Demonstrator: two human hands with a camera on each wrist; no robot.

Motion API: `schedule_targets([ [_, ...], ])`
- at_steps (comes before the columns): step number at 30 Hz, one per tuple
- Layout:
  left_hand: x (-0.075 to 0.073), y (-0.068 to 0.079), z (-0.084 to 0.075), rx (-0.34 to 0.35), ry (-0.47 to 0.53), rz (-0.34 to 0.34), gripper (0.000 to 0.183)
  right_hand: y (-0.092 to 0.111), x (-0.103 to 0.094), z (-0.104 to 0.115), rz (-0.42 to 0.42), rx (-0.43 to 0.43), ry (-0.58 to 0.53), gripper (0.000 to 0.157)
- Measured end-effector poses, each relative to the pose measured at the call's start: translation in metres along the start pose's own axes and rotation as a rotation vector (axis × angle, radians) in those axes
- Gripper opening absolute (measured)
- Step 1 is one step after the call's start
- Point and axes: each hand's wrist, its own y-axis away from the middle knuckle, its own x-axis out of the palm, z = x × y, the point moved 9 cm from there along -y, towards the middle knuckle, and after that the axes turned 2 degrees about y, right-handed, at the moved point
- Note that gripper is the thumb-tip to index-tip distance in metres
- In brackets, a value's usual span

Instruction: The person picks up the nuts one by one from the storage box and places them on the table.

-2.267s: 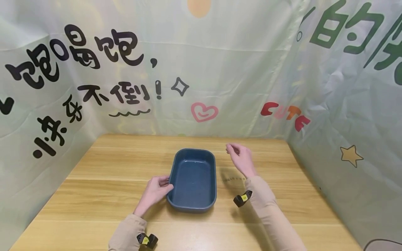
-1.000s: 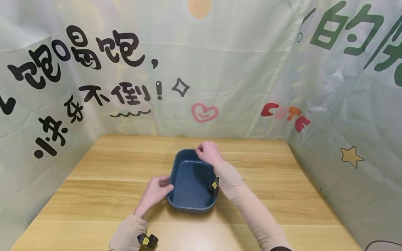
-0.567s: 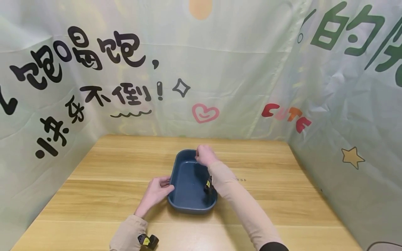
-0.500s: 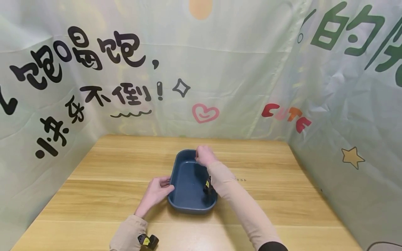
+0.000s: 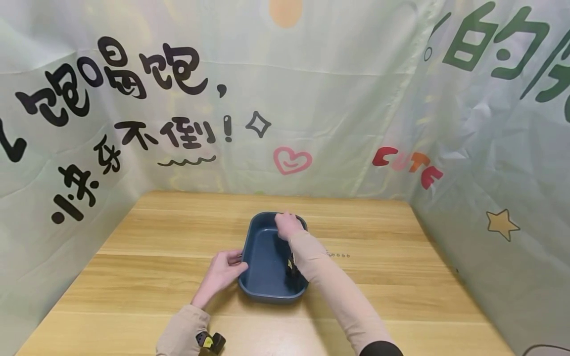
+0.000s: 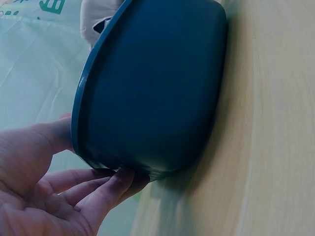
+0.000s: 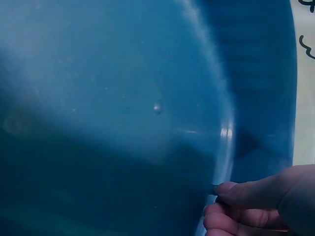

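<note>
A deep blue plastic tub [image 5: 267,267] with rounded corners sits on the table. My left hand [image 5: 222,269] grips its left rim, thumb on the inside and fingers against the outer wall. In the left wrist view the tub's outer side [image 6: 147,88] fills the middle, with the fingers curled at its lower end. My right hand [image 5: 288,226] is inside the tub's far right corner. In the right wrist view, thumb and forefinger pinch a tiny dark piece [image 7: 214,189] just above the tub's floor; its kind cannot be made out.
Several tiny ring-like pieces [image 5: 340,255] lie in a row on the wooden table [image 5: 383,287], right of the tub, partly hidden by the right sleeve. Printed cloth [image 5: 231,163] hangs behind the table and at both sides.
My right hand has moved left from beside the tub, over its rim and down into the far corner. My left hand keeps its grip and the tub stays put.
</note>
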Motion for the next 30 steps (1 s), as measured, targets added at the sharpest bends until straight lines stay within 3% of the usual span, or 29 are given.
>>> schedule_targets([
  [8, -0.0008, 0.0020, -0.0021, -0.001, -0.005, 0.008, 0.042, -0.0011, 0.0068, -0.0012, 0.015, 0.005, -0.009, 0.008],
  [30, -0.0005, 0.0030, -0.0063, 0.025, 0.013, 0.021, 0.042, -0.0016, -0.0013, 0.0027, -0.112, -0.015, -0.009, 0.012],
])
